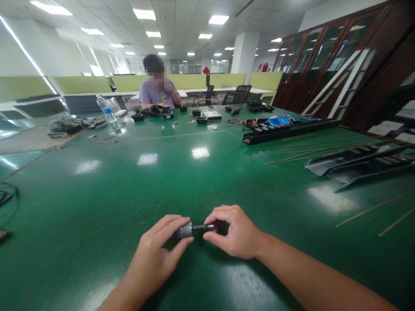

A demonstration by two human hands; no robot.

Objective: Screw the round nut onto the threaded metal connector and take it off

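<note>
Low in the middle of the head view, a grey metal cylinder with a thin dark shaft [198,227] lies level between my two hands. My left hand [158,246] pinches the grey cylinder end between thumb and fingers. At the other end, the thumb and index finger of my right hand [231,231] close around the shaft's shiny tip. Something dark and reddish shows behind that tip, but it is too blurred to make out. Below both hands lies the glossy green tabletop [129,194].
Metal channels [366,166] and thin rods [292,158] lie at the right. A longer black channel [288,129] lies farther back. A plastic bottle [106,111] stands at the far left. Across the table sits a person [158,88]. A stepladder [340,86] leans by the cabinets.
</note>
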